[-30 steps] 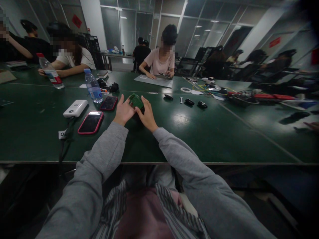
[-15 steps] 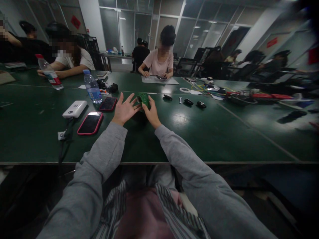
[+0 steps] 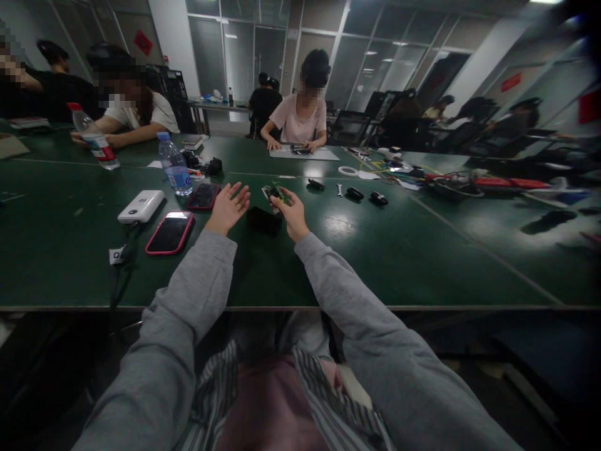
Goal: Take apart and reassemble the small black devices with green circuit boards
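Observation:
A small green circuit board (image 3: 280, 188) is gripped in my right hand (image 3: 293, 212), tilted above the table, with the thumb across its near side. Pale and dark parts show along its left edge. My left hand (image 3: 230, 207) holds nothing; its fingers are apart and its palm faces the board, a short gap away. Between and below the two hands a black object (image 3: 263, 220) lies on the green table (image 3: 375, 257); its kind is too dark to make out.
Left of my hands are two phones (image 3: 169, 233), a white power bank (image 3: 141, 207) with a cable, and a water bottle (image 3: 174, 164). Small black parts (image 3: 355, 193) and a little wrench (image 3: 340, 190) lie to the right. Across the table a person (image 3: 300, 116) handles something on a white sheet.
My left hand has drawn back left from the circuit board. My right hand has shifted slightly right and turned the board, uncovering the black object below.

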`<state>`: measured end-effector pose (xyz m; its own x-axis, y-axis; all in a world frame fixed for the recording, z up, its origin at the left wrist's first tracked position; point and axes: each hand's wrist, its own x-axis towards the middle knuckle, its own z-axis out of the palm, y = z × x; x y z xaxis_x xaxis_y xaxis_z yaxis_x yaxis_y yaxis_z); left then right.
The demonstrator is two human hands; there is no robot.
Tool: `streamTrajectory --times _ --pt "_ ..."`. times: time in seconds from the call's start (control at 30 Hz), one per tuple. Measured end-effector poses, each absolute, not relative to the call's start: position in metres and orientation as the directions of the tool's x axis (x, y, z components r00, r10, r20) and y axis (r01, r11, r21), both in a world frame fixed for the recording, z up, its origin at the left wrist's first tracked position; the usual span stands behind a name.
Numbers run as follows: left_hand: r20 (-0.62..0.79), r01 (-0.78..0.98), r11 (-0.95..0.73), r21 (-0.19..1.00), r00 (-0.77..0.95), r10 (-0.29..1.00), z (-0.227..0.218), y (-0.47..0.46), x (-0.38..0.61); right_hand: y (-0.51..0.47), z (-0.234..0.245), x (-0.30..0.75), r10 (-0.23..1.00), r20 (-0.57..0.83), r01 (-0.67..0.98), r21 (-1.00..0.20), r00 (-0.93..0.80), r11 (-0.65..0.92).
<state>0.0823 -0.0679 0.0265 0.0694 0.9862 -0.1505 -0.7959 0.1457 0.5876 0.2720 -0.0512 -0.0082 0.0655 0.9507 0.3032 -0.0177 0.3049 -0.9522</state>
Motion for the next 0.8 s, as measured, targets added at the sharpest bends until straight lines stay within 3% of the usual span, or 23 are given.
streamTrajectory --times 0.1,0.2,0.33,0.67,0.8 --pt "-0.275 -0.86 0.061 0.507 -0.094 0.957 0.013 -0.058 0.07 -0.057 -0.01 0.267 0.903 0.426 0.15 -0.898 0.059 0.414" --pt "-0.359 -0.886 0.071 0.459 -0.112 0.927 0.006 -0.055 0.063 -0.065 -0.007 0.26 0.858 0.514 0.32 -0.811 -0.009 0.49" --pt "-0.361 -0.882 0.087 0.463 -0.098 0.928 0.005 -0.056 0.065 -0.075 -0.006 0.252 0.844 0.524 0.441 -0.735 -0.115 0.516" --pt "-0.376 -0.891 0.094 0.444 -0.09 0.922 0.004 -0.058 0.066 -0.057 -0.023 0.325 0.811 0.582 0.614 -0.617 -0.066 0.493" --pt "-0.376 -0.887 0.096 0.451 -0.092 0.922 0.003 -0.057 0.066 -0.039 -0.032 0.431 0.791 0.606 0.797 -0.519 0.088 0.309"
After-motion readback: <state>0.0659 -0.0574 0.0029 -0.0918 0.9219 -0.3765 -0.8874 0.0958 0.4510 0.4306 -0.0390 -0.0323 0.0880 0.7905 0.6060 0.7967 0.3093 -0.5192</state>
